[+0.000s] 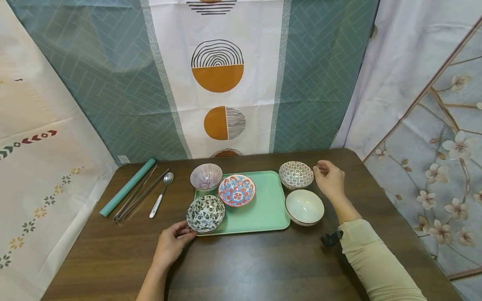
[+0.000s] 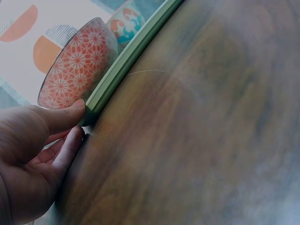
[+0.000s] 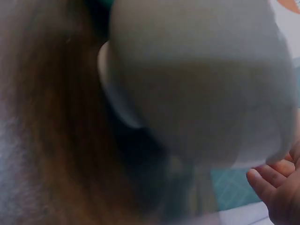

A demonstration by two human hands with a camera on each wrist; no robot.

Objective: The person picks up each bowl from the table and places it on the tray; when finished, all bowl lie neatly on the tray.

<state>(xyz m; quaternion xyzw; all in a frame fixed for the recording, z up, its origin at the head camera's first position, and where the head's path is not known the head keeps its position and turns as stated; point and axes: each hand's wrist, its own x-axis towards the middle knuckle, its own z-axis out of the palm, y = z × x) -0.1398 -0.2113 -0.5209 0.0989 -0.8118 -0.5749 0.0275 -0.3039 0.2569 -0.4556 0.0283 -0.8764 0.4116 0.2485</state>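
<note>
My left hand (image 1: pixel 171 244) pinches the near left corner of a mint-green tray (image 1: pixel 263 221), with the thumb on the rim in the left wrist view. Just above that thumb stands a bowl (image 1: pixel 206 214) with black-and-white florals inside and a red flower pattern (image 2: pixel 77 63) outside. A red-and-blue patterned bowl (image 1: pixel 237 190) sits on the tray, and a purple-striped bowl (image 1: pixel 206 177) overlaps its far left corner. My right hand (image 1: pixel 330 179) has loosely bent fingers beside the rim of a checkered bowl (image 1: pixel 296 174), holding nothing. A plain white bowl (image 1: pixel 305 206) stands nearer, by the tray's right edge.
At the left of the brown table (image 1: pixel 248 267) lie a teal stick-like bar (image 1: pixel 128 187), metal tongs (image 1: pixel 139 196) and a spoon (image 1: pixel 162 194) with a patterned white handle. Hanging cloths (image 1: pixel 320 83) stand behind and at both sides.
</note>
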